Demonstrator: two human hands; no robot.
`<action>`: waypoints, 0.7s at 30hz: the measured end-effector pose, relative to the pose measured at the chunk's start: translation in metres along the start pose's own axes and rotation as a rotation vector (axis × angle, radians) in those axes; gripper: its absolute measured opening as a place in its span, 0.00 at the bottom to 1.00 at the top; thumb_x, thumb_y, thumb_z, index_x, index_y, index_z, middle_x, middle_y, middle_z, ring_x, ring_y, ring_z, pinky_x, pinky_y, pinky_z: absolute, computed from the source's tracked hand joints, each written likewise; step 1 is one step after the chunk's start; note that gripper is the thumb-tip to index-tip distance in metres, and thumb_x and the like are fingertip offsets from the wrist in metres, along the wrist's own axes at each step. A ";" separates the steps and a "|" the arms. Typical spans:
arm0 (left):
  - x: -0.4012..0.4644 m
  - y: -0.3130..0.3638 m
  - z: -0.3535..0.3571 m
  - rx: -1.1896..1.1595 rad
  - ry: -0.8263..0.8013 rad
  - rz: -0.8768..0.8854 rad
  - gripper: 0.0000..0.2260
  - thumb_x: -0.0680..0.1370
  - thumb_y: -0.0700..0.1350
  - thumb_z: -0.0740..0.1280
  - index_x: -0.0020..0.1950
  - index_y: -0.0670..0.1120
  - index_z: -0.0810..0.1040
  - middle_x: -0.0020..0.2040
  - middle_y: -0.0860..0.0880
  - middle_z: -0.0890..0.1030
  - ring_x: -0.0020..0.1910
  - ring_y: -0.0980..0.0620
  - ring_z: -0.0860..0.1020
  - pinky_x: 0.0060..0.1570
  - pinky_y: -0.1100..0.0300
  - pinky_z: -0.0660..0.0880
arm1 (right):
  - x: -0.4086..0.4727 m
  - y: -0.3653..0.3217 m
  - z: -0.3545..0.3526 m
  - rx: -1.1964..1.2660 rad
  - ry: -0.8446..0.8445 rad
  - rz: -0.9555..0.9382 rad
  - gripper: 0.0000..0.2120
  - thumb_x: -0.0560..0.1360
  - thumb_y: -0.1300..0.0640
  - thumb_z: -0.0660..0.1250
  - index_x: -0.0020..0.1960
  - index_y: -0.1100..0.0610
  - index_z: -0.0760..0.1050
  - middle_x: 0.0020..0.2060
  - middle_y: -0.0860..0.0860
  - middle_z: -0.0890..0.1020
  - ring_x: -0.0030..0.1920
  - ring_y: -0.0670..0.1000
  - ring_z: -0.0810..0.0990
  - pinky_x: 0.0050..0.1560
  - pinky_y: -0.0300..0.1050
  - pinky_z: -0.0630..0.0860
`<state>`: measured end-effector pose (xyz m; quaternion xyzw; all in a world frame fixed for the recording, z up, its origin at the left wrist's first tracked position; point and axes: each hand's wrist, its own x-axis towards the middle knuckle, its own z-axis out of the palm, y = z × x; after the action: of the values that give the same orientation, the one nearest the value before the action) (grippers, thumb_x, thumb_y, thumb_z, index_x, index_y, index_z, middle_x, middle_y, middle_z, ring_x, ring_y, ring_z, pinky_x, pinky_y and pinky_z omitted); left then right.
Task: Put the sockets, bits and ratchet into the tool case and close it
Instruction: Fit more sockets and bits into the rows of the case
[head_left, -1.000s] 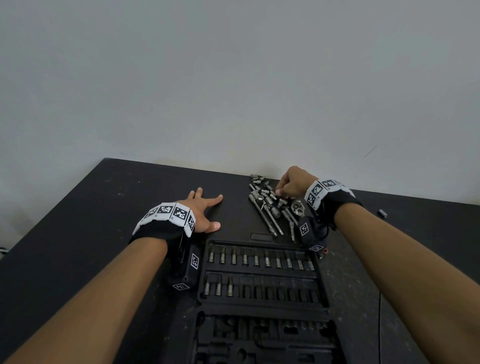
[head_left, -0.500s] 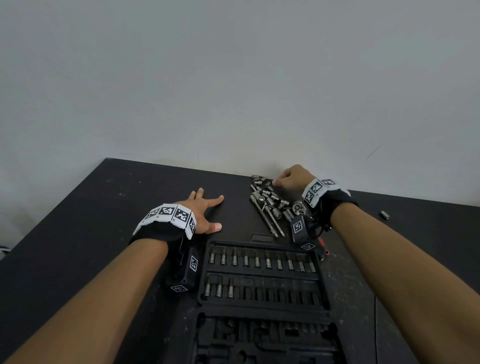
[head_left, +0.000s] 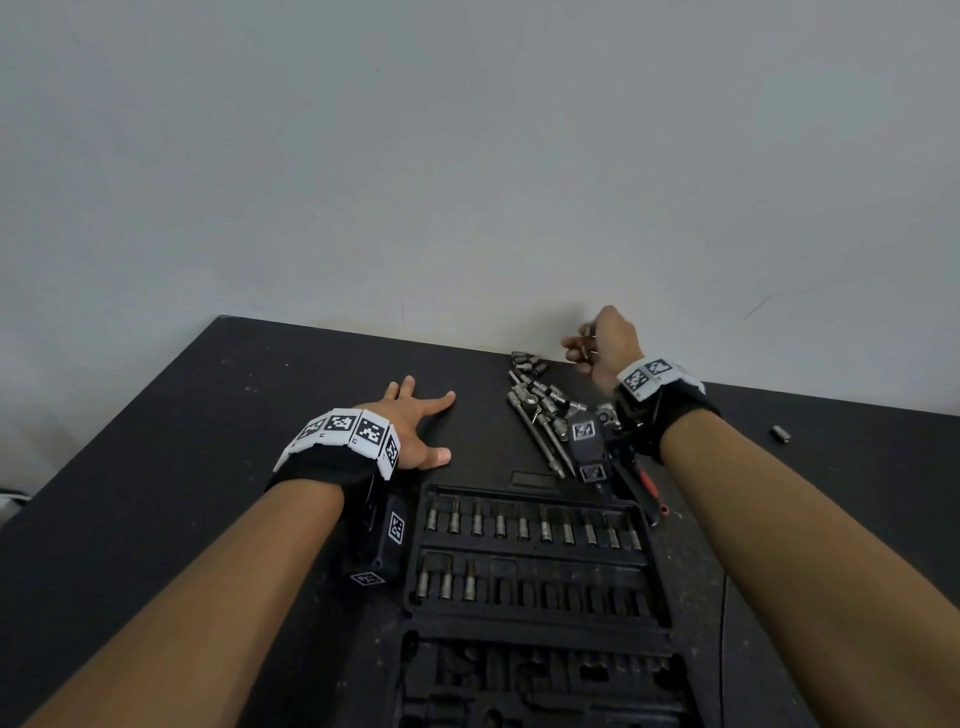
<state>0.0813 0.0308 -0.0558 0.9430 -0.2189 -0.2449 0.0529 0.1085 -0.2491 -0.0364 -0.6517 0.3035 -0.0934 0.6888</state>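
Note:
The black tool case (head_left: 537, 556) lies open in front of me, its upper row full of bit sockets and its second row holding three at the left. Behind it a pile of loose sockets and bits (head_left: 543, 397) lies on the table, with long extension bars (head_left: 537, 439) and the ratchet head (head_left: 605, 414) partly hidden by my right wrist. My right hand (head_left: 602, 345) is raised above the pile's far end and pinches a small metal bit (head_left: 587, 335). My left hand (head_left: 415, 428) rests flat on the table left of the pile, fingers spread.
The black table (head_left: 156, 467) ends at a pale wall close behind the pile. One stray socket (head_left: 779, 432) lies far right on the table. A red-handled tool (head_left: 649, 491) sits under my right wrist beside the case.
My right hand has lifted off the pile and turned, bringing a small bit up with it. My left hand has stayed flat in place.

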 end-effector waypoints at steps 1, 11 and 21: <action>0.000 0.000 0.000 -0.003 -0.002 0.001 0.38 0.80 0.60 0.66 0.81 0.64 0.44 0.82 0.45 0.37 0.81 0.44 0.39 0.77 0.40 0.55 | 0.000 -0.001 -0.002 0.173 -0.038 0.045 0.09 0.76 0.60 0.52 0.40 0.58 0.68 0.38 0.60 0.81 0.29 0.53 0.72 0.30 0.41 0.58; 0.001 -0.002 0.000 -0.019 -0.005 0.004 0.38 0.80 0.60 0.66 0.81 0.65 0.44 0.82 0.45 0.36 0.81 0.44 0.38 0.77 0.39 0.54 | 0.003 -0.001 0.007 -0.885 -0.064 -0.253 0.15 0.76 0.53 0.73 0.36 0.60 0.75 0.33 0.55 0.76 0.33 0.54 0.75 0.34 0.43 0.70; 0.004 -0.004 0.000 -0.035 -0.008 0.011 0.39 0.79 0.59 0.67 0.81 0.65 0.44 0.82 0.46 0.35 0.81 0.44 0.38 0.77 0.39 0.54 | -0.007 0.009 0.017 -1.121 -0.052 -0.344 0.15 0.70 0.59 0.80 0.55 0.62 0.84 0.54 0.61 0.84 0.53 0.60 0.85 0.57 0.52 0.82</action>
<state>0.0856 0.0330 -0.0585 0.9397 -0.2201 -0.2521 0.0701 0.1096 -0.2303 -0.0432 -0.9584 0.1797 -0.0130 0.2213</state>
